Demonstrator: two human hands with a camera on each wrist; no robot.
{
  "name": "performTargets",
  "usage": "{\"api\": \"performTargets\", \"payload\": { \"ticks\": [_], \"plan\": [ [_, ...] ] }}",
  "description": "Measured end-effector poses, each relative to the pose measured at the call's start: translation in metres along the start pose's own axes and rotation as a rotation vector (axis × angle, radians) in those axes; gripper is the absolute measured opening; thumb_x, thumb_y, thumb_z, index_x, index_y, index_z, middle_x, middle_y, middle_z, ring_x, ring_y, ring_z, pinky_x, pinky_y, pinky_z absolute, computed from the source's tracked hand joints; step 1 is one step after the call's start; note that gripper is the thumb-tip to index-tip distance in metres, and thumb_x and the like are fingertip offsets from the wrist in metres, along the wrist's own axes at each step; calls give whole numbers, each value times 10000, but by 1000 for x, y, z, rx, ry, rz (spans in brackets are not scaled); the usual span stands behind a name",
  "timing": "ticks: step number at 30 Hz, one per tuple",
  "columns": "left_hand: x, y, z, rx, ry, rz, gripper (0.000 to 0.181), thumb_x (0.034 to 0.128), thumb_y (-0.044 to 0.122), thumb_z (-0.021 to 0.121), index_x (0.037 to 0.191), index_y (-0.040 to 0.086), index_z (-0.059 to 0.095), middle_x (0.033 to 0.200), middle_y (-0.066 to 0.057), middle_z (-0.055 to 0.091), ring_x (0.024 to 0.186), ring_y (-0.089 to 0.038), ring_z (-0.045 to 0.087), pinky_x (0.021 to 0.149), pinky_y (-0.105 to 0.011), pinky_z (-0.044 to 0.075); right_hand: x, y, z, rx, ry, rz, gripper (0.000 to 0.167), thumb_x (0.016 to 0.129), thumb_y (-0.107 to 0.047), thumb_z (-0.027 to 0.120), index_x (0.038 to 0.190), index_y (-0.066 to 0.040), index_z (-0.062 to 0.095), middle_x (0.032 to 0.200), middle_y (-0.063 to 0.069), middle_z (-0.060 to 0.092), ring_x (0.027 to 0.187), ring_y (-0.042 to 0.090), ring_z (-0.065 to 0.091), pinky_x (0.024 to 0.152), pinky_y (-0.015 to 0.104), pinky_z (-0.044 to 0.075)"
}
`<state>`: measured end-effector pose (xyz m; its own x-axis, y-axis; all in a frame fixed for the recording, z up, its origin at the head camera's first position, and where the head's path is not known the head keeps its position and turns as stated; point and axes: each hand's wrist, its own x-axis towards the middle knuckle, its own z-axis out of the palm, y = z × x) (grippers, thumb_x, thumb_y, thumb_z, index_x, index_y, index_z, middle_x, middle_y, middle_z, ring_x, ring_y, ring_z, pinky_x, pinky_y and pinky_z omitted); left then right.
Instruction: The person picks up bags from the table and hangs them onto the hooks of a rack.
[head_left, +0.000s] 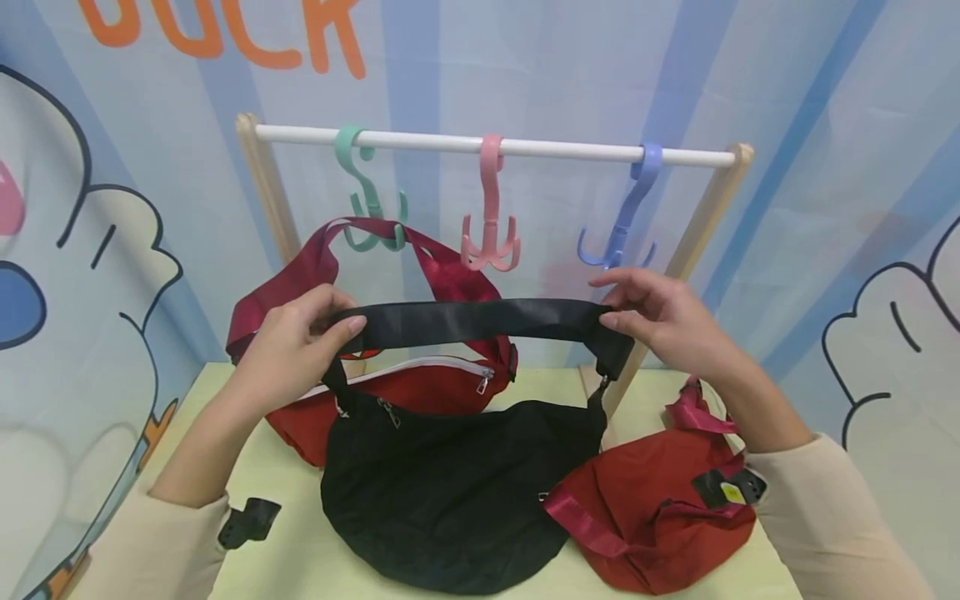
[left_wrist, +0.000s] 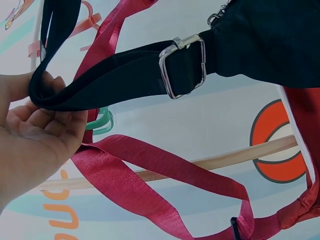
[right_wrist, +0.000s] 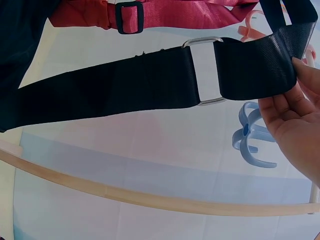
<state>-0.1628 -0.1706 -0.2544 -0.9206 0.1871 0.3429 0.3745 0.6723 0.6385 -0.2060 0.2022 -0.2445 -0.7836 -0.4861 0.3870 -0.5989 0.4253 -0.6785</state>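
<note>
A black shoulder bag (head_left: 457, 492) hangs in front of me by its wide black strap (head_left: 480, 323), which runs level between my two hands. My left hand (head_left: 300, 342) pinches the strap's left end, thumb on top; in the left wrist view the strap (left_wrist: 120, 75) bends over the fingers, with a metal buckle (left_wrist: 165, 70) farther along. At the other end, my right hand (head_left: 667, 321) pinches the strap between thumb and fingers. Behind the black bag, a red bag (head_left: 427, 383) hangs by its crimson strap (head_left: 292, 279) from the green hook (head_left: 371, 200).
A white rail (head_left: 420, 142) on wooden posts (head_left: 708, 212) carries the green hook, a pink hook (head_left: 491, 208) and a blue hook (head_left: 626, 208). Another red bag (head_left: 660, 517) lies on the pale yellow table (head_left: 285, 542) at the right. A printed curtain (head_left: 525, 75) stands behind.
</note>
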Motion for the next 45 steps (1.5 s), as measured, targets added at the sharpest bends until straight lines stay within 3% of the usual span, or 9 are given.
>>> {"api": "performTargets", "payload": {
  "ticks": [8, 15, 20, 29, 38, 45],
  "plan": [
    [2, 2, 0, -31, -5, -3, 149, 906, 118, 560, 1029, 33, 559, 927, -130, 619, 849, -277, 609, 772, -467, 471, 2, -1, -1, -96, 8, 22, 226, 879, -12, 573, 1098, 15, 620, 1011, 102, 616, 921, 99, 537, 783, 155, 427],
    [5, 5, -1, -28, 17, 99, 190, 879, 29, 573, 1066, 37, 547, 931, -132, 630, 811, -261, 612, 758, -458, 488, 5, -6, 0, -154, 61, -37, 191, 856, -8, 602, 1040, 4, 652, 870, 64, 622, 790, 100, 507, 683, 194, 396],
    [7, 9, -4, -25, 27, 148, 204, 868, -19, 558, 1055, 59, 586, 958, -131, 636, 771, -254, 607, 708, -441, 499, 10, -9, 0, -174, 90, -46, 151, 846, -3, 611, 989, 9, 660, 822, 62, 616, 752, 106, 505, 679, 194, 403],
    [13, 19, -8, 5, 23, 103, 209, 885, 19, 523, 1048, 48, 651, 956, -118, 628, 760, -239, 544, 658, -364, 460, 17, -18, -2, -222, 121, -23, 132, 854, -11, 592, 970, 15, 649, 807, 75, 614, 742, 139, 500, 677, 208, 407],
    [17, 27, -6, 29, 58, 86, 174, 852, 152, 647, 1004, 71, 624, 766, -66, 579, 645, -211, 468, 603, -344, 384, 22, -24, -3, -249, 130, -2, 100, 853, 5, 571, 942, 19, 613, 839, 99, 599, 753, 158, 509, 670, 191, 412],
    [23, 29, -7, 20, 55, 107, 178, 868, 95, 609, 1042, 62, 596, 944, -112, 632, 794, -252, 561, 712, -396, 456, 25, -25, -4, -259, 102, 1, 81, 858, 7, 557, 934, 15, 584, 850, 100, 580, 739, 183, 511, 671, 203, 416]
  ]
}}
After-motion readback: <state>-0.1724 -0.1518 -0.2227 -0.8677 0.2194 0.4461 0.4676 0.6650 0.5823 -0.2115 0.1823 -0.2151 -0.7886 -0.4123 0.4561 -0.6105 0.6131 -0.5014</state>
